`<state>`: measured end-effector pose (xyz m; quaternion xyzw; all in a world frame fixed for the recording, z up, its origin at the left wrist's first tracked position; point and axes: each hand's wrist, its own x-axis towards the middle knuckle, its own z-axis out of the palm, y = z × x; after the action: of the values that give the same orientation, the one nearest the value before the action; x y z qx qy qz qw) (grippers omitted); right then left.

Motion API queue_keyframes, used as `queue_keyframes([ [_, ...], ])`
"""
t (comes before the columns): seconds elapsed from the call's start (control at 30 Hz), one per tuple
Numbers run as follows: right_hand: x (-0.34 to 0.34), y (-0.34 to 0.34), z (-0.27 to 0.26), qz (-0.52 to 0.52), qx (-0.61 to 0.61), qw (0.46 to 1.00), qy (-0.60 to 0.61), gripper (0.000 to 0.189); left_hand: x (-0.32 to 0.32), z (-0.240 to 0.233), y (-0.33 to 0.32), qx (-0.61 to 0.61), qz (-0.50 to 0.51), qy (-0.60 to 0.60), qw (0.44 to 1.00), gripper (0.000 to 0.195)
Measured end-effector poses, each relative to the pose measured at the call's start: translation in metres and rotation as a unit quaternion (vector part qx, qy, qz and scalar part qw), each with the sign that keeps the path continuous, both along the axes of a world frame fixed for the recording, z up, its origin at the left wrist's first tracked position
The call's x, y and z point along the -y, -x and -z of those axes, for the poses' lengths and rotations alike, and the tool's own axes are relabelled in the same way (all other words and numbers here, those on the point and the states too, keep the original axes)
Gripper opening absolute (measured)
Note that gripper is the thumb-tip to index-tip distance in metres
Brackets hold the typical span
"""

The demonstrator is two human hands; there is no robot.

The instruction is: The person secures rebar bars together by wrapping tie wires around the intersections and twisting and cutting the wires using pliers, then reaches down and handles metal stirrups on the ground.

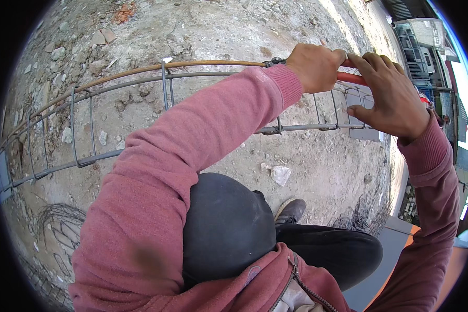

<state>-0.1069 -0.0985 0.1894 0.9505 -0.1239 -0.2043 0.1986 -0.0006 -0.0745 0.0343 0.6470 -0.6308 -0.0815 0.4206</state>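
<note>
My left hand (316, 68) is closed around a hand tool resembling end-cutting pincers; its dark metal head (275, 62) meets the upper bars of a rebar cage. Two red handles (352, 78) emerge to the right of that fist. Over their far ends lies my right hand (394, 93), fingers curled on them and thumb held apart below. The cage, long steel bars (97, 157) with bent wire stirrups (73, 124), spans the view in front of me. One upper bar (218, 62) looks rusty brown. The tool's jaws are partly hidden, so their grip is unclear.
Tangled wire and bent stirrups (62, 222) lie at lower left, with another heap (358, 214) at lower right. Stones (97, 66) and a pale scrap (280, 175) dot the dirt ground. Grey blocks (364, 133) stand near the cage's right end. My shoe (292, 210) is below the cage.
</note>
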Motion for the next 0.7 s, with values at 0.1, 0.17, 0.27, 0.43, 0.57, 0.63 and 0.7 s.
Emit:
queue_keyframes([
  [0.1,0.041,0.023,0.035,-0.082,0.048,0.978,0.186,0.047,0.007,-0.006,0.006,-0.007,0.016,-0.024,1.000,0.028],
  [0.17,0.058,0.004,0.031,-0.024,0.041,0.987,0.155,0.035,0.012,-0.002,0.011,-0.003,0.021,-0.048,0.999,0.030],
  [0.27,0.055,-0.016,0.023,0.189,-0.057,0.978,-0.074,0.015,0.003,0.024,0.033,0.149,-0.157,0.276,0.936,0.046],
  [0.43,0.043,-0.007,0.020,0.504,-0.114,0.803,-0.298,0.025,0.005,0.018,0.026,0.122,-0.016,0.228,0.966,0.048],
  [0.57,0.004,0.033,0.044,0.033,0.033,0.997,0.065,0.035,-0.007,-0.013,0.000,0.040,0.239,-0.075,0.967,0.042],
  [0.63,0.009,0.024,0.042,-0.003,0.015,0.994,0.106,0.032,-0.008,0.004,0.013,0.046,0.138,-0.029,0.989,0.059],
  [0.7,0.050,0.012,0.012,0.499,-0.127,0.709,-0.481,0.031,-0.002,0.016,0.033,0.019,0.017,0.224,0.974,0.060],
])
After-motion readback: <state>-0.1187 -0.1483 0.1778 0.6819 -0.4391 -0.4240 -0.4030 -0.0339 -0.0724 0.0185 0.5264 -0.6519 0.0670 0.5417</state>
